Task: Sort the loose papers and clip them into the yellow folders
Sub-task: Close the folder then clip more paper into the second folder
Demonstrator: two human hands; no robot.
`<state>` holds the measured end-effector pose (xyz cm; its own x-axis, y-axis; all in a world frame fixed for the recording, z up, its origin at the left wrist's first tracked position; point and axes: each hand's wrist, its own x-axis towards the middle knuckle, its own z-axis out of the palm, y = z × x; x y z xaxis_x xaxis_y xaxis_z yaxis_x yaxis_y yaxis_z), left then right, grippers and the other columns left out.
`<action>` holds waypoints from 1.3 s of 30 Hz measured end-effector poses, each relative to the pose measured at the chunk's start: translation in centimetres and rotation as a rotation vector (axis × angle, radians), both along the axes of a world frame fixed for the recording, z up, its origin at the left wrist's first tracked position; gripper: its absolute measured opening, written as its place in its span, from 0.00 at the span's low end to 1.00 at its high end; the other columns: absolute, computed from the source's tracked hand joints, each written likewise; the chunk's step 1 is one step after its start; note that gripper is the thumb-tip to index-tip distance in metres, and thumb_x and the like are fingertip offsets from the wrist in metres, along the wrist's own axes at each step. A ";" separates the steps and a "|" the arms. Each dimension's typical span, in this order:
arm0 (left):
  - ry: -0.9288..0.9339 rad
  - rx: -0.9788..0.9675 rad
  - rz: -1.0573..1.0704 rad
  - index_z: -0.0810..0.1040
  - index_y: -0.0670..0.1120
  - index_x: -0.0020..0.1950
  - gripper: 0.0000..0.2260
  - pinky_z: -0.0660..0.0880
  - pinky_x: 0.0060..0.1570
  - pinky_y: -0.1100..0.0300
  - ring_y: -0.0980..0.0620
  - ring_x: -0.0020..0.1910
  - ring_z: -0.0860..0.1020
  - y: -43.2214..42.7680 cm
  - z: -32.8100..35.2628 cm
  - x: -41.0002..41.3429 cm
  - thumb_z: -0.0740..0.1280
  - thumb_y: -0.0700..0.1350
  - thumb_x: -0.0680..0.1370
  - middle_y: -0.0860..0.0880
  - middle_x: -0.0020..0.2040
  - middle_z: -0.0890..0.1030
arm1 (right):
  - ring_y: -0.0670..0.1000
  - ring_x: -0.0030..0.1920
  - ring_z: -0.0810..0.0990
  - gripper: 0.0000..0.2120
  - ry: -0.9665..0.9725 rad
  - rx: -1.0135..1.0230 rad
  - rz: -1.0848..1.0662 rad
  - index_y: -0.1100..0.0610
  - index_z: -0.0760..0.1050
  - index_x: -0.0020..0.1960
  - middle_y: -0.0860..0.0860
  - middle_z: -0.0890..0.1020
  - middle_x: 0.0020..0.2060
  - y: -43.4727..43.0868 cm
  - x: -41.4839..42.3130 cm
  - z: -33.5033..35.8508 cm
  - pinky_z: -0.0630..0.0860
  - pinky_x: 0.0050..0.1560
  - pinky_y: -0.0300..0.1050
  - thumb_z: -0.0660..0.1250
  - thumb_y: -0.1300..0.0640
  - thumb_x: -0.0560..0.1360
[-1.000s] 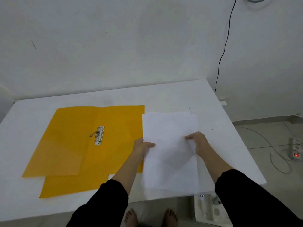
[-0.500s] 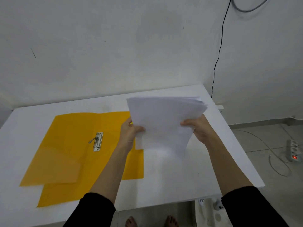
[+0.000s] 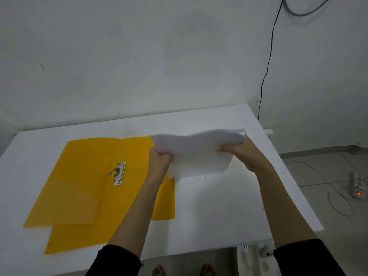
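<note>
Head view: paper stack in 2 hands over the white surface

1. Paper stack (image 3: 199, 154): white sheets, several thick, held in the air above the right half of the surface (image 3: 219, 216). It sags in a wave between the hands, and the sheet edges fan at the far right corner.
2. Left hand (image 3: 160, 162): grips the stack's left edge, fingers (image 3: 166, 156) curled tight round it.
3. Right hand (image 3: 245, 154): grips the right edge, thumb on top, the other fingers hidden underneath.
4. Yellow folder (image 3: 83, 176): lies open and flat on the left half of the surface, with a metal clip (image 3: 119, 173) near its middle fold. The clip's lever is tilted up.
5. Second yellow folder (image 3: 79, 240): lies under the first, its near edge showing.
6. Black sleeves (image 3: 117, 261): cover both forearms near the elbows.
7. Power strip (image 3: 357, 185): lies on the floor at right with a red light lit.
8. Black cable (image 3: 266, 72): hangs down the wall behind the surface.
</note>
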<state>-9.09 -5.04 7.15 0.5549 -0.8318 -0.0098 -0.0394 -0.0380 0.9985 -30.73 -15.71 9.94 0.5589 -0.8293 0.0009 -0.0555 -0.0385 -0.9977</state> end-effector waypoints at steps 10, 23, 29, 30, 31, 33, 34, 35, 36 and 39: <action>0.114 0.161 0.148 0.78 0.49 0.35 0.15 0.72 0.28 0.64 0.66 0.25 0.75 -0.6 -2.9 -0.5 0.65 0.27 0.68 0.52 0.34 0.79 | 0.53 0.52 0.82 0.17 -0.030 0.223 -0.092 0.47 0.79 0.50 0.50 0.84 0.50 1.5 1.1 -4.5 0.80 0.53 0.53 0.74 0.66 0.68; 0.304 0.269 0.269 0.79 0.41 0.44 0.12 0.71 0.33 0.60 0.51 0.35 0.75 -0.7 -5.5 -2.1 0.65 0.27 0.69 0.47 0.40 0.79 | 0.61 0.51 0.81 0.13 0.066 0.400 -0.315 0.56 0.80 0.46 0.57 0.83 0.46 2.9 2.8 -9.1 0.78 0.57 0.56 0.72 0.71 0.66; 0.256 0.291 0.252 0.79 0.41 0.44 0.11 0.71 0.33 0.61 0.49 0.39 0.76 -1.4 -5.9 -1.3 0.66 0.28 0.68 0.45 0.41 0.80 | 0.60 0.49 0.81 0.14 0.056 0.438 -0.410 0.62 0.79 0.51 0.58 0.82 0.46 2.4 2.9 -10.3 0.77 0.55 0.53 0.71 0.72 0.67; 0.278 0.299 0.227 0.80 0.41 0.46 0.12 0.73 0.33 0.62 0.49 0.39 0.77 -1.3 -6.1 -1.6 0.66 0.27 0.68 0.46 0.41 0.80 | 0.60 0.50 0.80 0.13 0.063 0.447 -0.406 0.60 0.79 0.50 0.58 0.82 0.46 2.7 3.1 -10.5 0.77 0.56 0.53 0.70 0.71 0.68; 0.306 0.302 0.196 0.80 0.42 0.48 0.13 0.75 0.36 0.61 0.49 0.39 0.77 -1.1 -6.2 -1.8 0.66 0.27 0.69 0.47 0.42 0.80 | 0.59 0.51 0.80 0.13 0.064 0.453 -0.401 0.59 0.79 0.51 0.57 0.82 0.47 2.9 3.3 -10.7 0.76 0.58 0.53 0.70 0.70 0.69; 0.340 0.294 0.163 0.79 0.42 0.50 0.14 0.76 0.43 0.57 0.49 0.41 0.79 -1.0 -6.6 -1.8 0.65 0.27 0.71 0.46 0.44 0.81 | 0.59 0.53 0.80 0.14 0.060 0.456 -0.399 0.59 0.78 0.55 0.57 0.82 0.50 3.0 3.5 -11.0 0.76 0.60 0.54 0.69 0.69 0.70; 0.336 0.291 0.164 0.79 0.43 0.50 0.14 0.76 0.44 0.55 0.48 0.42 0.79 -1.1 -6.7 -1.6 0.64 0.28 0.71 0.46 0.45 0.81 | 0.59 0.54 0.80 0.15 0.062 0.455 -0.394 0.61 0.78 0.57 0.58 0.82 0.51 2.8 3.4 -11.0 0.75 0.61 0.55 0.69 0.69 0.71; 0.321 0.291 0.171 0.79 0.42 0.50 0.13 0.76 0.45 0.55 0.47 0.43 0.79 -1.3 -6.7 -1.4 0.64 0.28 0.72 0.45 0.46 0.81 | 0.60 0.55 0.80 0.16 0.066 0.454 -0.380 0.61 0.78 0.58 0.58 0.82 0.51 2.6 3.4 -11.0 0.75 0.62 0.55 0.69 0.69 0.71; 0.299 0.292 0.182 0.79 0.42 0.51 0.13 0.76 0.46 0.54 0.46 0.45 0.79 -1.4 -6.7 -1.0 0.63 0.28 0.72 0.44 0.47 0.81 | 0.60 0.55 0.80 0.15 0.074 0.454 -0.361 0.61 0.78 0.58 0.58 0.82 0.52 2.5 3.5 -11.0 0.75 0.62 0.56 0.69 0.68 0.71; 0.194 0.341 0.172 0.80 0.37 0.54 0.14 0.75 0.45 0.54 0.43 0.49 0.80 -1.6 -6.8 -0.4 0.61 0.29 0.72 0.41 0.51 0.82 | 0.60 0.55 0.81 0.13 0.123 0.454 -0.312 0.58 0.79 0.55 0.58 0.83 0.51 2.5 3.8 -11.0 0.76 0.61 0.56 0.69 0.67 0.72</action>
